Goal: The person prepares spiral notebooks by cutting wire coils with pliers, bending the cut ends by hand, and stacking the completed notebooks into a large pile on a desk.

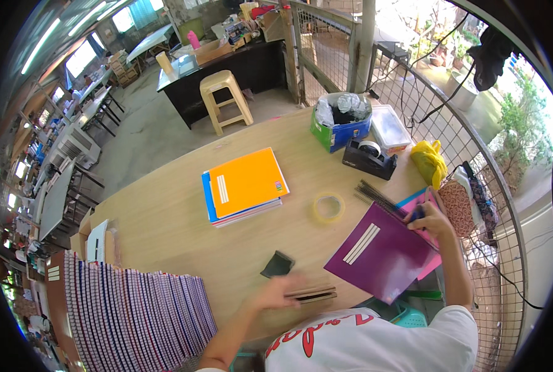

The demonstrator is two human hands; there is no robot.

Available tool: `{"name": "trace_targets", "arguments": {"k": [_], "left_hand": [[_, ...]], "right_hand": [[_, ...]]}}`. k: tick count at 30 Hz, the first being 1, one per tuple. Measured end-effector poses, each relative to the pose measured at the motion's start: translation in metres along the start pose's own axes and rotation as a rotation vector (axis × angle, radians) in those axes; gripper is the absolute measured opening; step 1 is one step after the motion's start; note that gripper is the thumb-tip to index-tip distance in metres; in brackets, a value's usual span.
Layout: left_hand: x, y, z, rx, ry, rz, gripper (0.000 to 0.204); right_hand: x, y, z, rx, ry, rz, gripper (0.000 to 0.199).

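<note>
At the table's near right, my right hand (434,222) is closed around a dark blue-handled tool (417,214); its kind is hidden by the fingers. That hand is over the upper right edge of a purple notebook cover (375,260), which lies tilted on pink and blue covers (431,268). Black wire binding coils (375,195) stick out beside the cover's top corner. Near the table's front edge, my left hand (273,294) is smeared by motion, its fingers unclear. It is beside a narrow brown slotted block (313,294) and below a small dark green pad (278,264).
Orange and blue notebooks (249,181) lie mid-table, with a clear tape roll (329,208) to their right. A long row of bound notebooks (133,316) fills the near left. A black tape dispenser (369,160), blue-green box (341,124) and yellow bag (429,162) stand by the wire mesh.
</note>
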State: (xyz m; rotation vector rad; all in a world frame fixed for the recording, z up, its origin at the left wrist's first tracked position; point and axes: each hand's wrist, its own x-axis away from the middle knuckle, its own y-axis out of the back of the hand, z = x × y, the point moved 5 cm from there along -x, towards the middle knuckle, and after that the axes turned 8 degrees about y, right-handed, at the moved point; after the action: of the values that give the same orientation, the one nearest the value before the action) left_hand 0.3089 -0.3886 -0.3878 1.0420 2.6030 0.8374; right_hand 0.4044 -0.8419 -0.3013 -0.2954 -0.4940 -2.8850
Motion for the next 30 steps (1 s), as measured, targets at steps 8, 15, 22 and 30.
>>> {"name": "trace_targets", "arguments": {"k": [8,15,22,30], "left_hand": [[-0.015,0.247,0.226,-0.246,0.826,-1.237,0.046],[-0.088,0.252,0.25,0.01,1.393,-0.741,0.025],[-0.083,0.261,0.197,-0.297,0.716,-1.183,0.029],[0.003,0.177,-0.001,0.595,0.207,-1.022,0.03]], "right_hand": [[-0.082,-0.055,-0.174,0.492,0.026,-0.128,0.033],[-0.065,-0.061,-0.146,0.87,-0.086,-0.195,0.051],[-0.082,-0.107,-0.072,0.927,0.393,-0.423,0.058],[-0.088,-0.225,0.06,-0.63,0.453,0.032,0.054]]}}
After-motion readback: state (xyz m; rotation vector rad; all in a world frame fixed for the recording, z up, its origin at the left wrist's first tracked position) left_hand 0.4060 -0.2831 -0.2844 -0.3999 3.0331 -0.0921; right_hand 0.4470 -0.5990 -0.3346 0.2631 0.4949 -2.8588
